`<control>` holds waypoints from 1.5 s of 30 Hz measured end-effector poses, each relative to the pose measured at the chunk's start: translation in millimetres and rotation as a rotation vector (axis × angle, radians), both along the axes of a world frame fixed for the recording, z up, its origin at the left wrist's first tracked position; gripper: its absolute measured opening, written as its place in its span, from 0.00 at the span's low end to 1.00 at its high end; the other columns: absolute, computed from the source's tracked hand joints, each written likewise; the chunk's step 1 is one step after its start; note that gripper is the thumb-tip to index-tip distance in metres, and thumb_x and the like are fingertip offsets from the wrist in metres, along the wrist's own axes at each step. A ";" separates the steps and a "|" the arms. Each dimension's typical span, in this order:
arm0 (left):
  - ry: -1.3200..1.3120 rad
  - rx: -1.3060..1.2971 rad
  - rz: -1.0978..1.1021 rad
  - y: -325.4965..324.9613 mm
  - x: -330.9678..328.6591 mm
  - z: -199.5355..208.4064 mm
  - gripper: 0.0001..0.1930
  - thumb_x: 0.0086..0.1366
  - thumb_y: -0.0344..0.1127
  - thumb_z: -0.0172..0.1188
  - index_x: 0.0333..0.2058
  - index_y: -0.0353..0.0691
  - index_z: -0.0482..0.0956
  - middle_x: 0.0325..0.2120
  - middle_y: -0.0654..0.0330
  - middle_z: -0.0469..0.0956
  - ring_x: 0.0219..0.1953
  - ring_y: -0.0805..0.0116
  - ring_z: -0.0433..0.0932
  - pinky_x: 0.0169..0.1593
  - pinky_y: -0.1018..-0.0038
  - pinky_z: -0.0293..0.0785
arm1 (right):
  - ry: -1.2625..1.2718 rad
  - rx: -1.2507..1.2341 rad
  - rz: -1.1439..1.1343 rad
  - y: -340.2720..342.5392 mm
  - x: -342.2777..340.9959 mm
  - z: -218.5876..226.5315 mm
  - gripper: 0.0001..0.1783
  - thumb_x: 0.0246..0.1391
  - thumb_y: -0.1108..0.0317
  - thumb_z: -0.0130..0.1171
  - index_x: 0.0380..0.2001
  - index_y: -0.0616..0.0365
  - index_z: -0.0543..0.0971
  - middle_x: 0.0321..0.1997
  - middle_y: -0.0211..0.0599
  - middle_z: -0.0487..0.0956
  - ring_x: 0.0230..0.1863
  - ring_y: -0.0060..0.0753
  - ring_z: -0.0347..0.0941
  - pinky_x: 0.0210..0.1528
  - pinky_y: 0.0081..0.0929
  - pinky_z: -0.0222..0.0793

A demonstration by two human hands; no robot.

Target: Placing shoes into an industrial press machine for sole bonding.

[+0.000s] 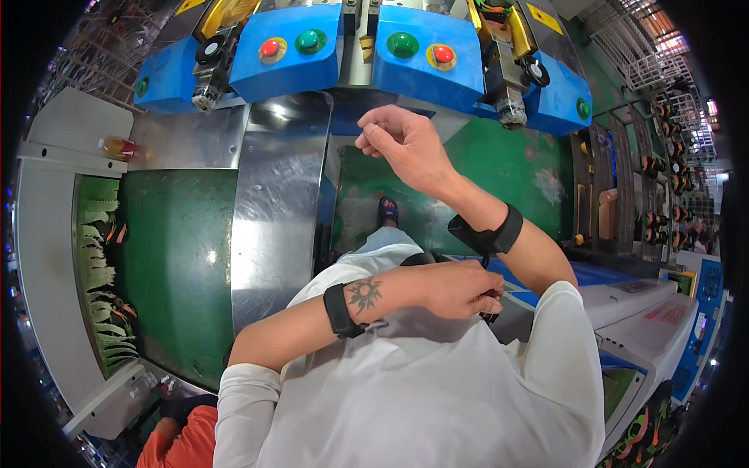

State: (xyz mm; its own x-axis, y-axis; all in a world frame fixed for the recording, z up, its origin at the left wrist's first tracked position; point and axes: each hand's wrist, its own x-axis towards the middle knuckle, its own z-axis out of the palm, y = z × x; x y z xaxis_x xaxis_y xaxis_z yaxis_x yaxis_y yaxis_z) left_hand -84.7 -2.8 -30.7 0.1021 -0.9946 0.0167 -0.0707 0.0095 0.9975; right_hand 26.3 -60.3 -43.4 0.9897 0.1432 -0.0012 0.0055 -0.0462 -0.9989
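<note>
Blue control box (420, 76) with its green and red buttons stands just beyond the loosely curled right hand (402, 147), the left hand (466, 288) curls nearer at the waist, whether either grips anything I cannot tell, and a steel table (277, 210) stretches along the left.

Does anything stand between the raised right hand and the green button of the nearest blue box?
Nothing visible does: the way from the right hand to the green button looks free, over the edge of the blue box.
</note>
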 end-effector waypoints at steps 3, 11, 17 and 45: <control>0.006 -0.002 -0.053 -1.4 6.6 5.6 0.14 0.68 0.42 0.55 0.36 0.33 0.73 0.23 0.51 0.77 0.28 0.56 0.77 0.34 0.64 0.70 | -0.015 -0.005 -0.003 -2.4 0.2 1.6 0.10 0.58 0.70 0.52 0.39 0.65 0.77 0.29 0.34 0.82 0.31 0.19 0.76 0.37 0.20 0.72; 0.093 -0.141 0.019 -8.4 2.6 6.2 0.11 0.66 0.38 0.57 0.35 0.35 0.73 0.21 0.57 0.77 0.22 0.65 0.72 0.30 0.68 0.67 | -0.020 -0.033 0.016 -3.5 1.4 6.9 0.10 0.58 0.70 0.52 0.38 0.66 0.77 0.29 0.34 0.82 0.30 0.19 0.77 0.36 0.19 0.73; 0.188 -0.081 0.130 -8.5 5.1 8.9 0.12 0.66 0.40 0.58 0.33 0.36 0.72 0.21 0.59 0.76 0.23 0.68 0.70 0.29 0.71 0.65 | -0.030 -0.065 0.045 -6.8 6.9 13.2 0.11 0.58 0.69 0.52 0.38 0.66 0.77 0.29 0.35 0.82 0.31 0.19 0.77 0.37 0.19 0.73; -0.002 -0.066 -0.095 47.7 33.2 8.6 0.15 0.67 0.39 0.57 0.46 0.34 0.75 0.33 0.53 0.80 0.35 0.56 0.78 0.41 0.65 0.72 | 0.194 -0.166 0.358 -50.0 -4.0 31.3 0.10 0.57 0.69 0.55 0.39 0.63 0.78 0.32 0.33 0.81 0.33 0.20 0.76 0.39 0.21 0.72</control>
State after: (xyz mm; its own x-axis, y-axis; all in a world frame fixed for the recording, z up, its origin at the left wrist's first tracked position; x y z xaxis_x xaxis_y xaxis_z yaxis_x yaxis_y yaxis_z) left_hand -51.5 44.9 -22.1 0.0072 -0.9966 0.0826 -0.0682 0.0819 0.9943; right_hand 22.3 -110.3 -12.0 0.8567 0.4597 -0.2341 -0.1364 -0.2357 -0.9622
